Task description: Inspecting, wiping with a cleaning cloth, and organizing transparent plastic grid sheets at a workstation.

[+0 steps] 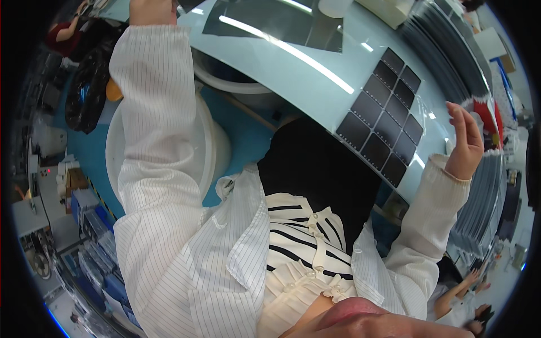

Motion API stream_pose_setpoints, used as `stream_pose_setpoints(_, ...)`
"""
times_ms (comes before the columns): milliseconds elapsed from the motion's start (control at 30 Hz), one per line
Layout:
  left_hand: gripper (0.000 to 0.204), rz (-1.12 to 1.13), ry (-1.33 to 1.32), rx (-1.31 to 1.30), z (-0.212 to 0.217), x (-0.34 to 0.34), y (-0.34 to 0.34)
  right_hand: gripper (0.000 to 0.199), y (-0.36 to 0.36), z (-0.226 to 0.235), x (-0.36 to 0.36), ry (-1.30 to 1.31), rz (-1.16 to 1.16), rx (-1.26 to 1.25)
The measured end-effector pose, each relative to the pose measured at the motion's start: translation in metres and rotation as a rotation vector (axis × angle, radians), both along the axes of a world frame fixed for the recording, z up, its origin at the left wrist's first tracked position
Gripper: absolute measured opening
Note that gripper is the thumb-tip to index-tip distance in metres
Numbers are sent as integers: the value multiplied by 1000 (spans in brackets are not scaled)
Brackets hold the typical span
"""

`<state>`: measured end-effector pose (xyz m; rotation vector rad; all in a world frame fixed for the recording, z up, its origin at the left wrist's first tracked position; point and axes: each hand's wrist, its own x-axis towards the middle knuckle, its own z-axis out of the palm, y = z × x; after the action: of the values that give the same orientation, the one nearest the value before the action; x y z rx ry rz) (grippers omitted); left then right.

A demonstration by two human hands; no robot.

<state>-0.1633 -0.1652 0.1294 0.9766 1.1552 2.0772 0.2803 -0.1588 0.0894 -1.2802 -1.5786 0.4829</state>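
My left hand [151,12] reaches to the upper left, beside the table's edge. Its fingers run out of the picture; a dark flat piece [190,4] shows next to it, and whether the hand holds it cannot be seen. To the right, my right hand [466,143] is raised near the table edge with its fingers stretched and nothing visible in them. Between the hands, several dark rectangular panels [387,125] lie in a close grid on the pale glossy table [293,84]. A larger dark translucent sheet [242,19] lies further off.
Tall stacks of thin dark sheets [445,50] stand along the right side, with another stack [479,197] below my right hand. A white round tub [211,152] sits under my left arm, near a black bag [87,87]. Other people work at the edges.
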Motion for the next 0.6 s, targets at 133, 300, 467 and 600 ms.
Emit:
stream_pose_setpoints(133,24,-632,-86,273,2,54,-19,36,-35,23,-56,75,432,12)
stream_pose_setpoints(300,25,-270,792,-62,57,138,-55,72,-42,17,-97,66,442,138)
stream_pose_setpoints(467,29,-559,497,49,30,147,-61,74,-39,16,-108,195,519,175)
stream_pose_setpoints(600,27,-621,672,338,11,145,-49,73,-41,24,-117,253,579,294)
